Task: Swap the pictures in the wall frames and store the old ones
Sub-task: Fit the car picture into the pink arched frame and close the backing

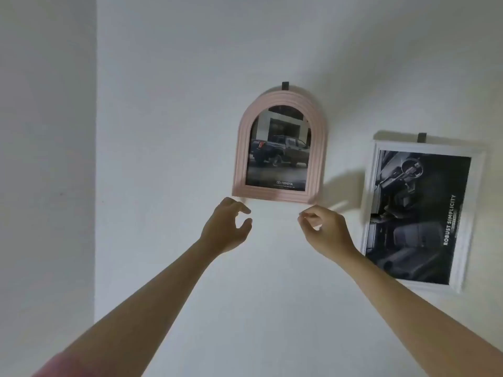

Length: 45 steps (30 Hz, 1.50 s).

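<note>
Head view: two bare forearms rise from the lower corners. The left hand (227, 227) and right hand (325, 231), fingers loosely curled, grasp nothing just below the pink arched frame (280, 146) at centre. Grip both lower corners evenly; lift straight up off the hook (285, 85).

A plain white wall (168, 110) meets a grey side wall (46, 159) — soft shadows, even light.
</note>
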{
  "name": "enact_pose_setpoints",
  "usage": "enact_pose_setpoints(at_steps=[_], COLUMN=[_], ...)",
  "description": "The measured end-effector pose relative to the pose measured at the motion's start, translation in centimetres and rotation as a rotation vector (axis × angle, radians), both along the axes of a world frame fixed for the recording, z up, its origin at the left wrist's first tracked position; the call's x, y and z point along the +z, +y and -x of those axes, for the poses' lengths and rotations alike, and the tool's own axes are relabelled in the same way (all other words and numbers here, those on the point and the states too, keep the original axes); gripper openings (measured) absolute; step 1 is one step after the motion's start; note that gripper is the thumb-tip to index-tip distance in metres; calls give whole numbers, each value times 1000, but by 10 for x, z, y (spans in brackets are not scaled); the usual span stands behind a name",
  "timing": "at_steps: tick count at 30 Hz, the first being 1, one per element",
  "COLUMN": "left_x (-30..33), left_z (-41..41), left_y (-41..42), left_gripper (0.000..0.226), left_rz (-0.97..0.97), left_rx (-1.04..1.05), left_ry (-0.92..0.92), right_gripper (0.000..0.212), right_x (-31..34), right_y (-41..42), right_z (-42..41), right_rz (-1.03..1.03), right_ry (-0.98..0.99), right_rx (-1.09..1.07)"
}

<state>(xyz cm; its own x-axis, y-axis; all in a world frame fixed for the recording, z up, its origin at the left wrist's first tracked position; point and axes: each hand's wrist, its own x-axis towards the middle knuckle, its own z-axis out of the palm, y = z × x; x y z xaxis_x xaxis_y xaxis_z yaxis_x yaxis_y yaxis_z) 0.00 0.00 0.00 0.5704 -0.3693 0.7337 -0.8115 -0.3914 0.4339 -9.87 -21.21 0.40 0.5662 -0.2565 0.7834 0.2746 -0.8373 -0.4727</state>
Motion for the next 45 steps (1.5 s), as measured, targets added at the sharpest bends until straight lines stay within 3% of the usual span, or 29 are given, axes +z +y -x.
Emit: enact_pose_setpoints(at_steps=[6, 14, 19, 33, 40, 45], left_x=[27, 50, 58, 52, -3, -70], left_z=[-30, -67, -78, -38, -1, 32], left_y=[-13, -27, -20, -2, 11, 12], left_gripper=[28, 13, 25, 38, 40, 41], left_rz=[246, 455, 427, 467, 317, 216], left_rx=[48, -160, -195, -302, -319, -337], left_ry=[-185, 11, 35, 78, 178, 315], right_gripper=[11, 31, 34, 34, 33, 40], right_x=[36, 49, 51, 55, 7, -55], right_y=[-21, -29, -25, -20, -12, -3], right_z=[-18, -53, -61, -32, 16, 66], right_rz=[24, -29, -34, -202, -356, -390], right_ry=[-267, -468, -544, -491, -384, -195], right_rx=[-75, -93, -80, 146, 272, 286])
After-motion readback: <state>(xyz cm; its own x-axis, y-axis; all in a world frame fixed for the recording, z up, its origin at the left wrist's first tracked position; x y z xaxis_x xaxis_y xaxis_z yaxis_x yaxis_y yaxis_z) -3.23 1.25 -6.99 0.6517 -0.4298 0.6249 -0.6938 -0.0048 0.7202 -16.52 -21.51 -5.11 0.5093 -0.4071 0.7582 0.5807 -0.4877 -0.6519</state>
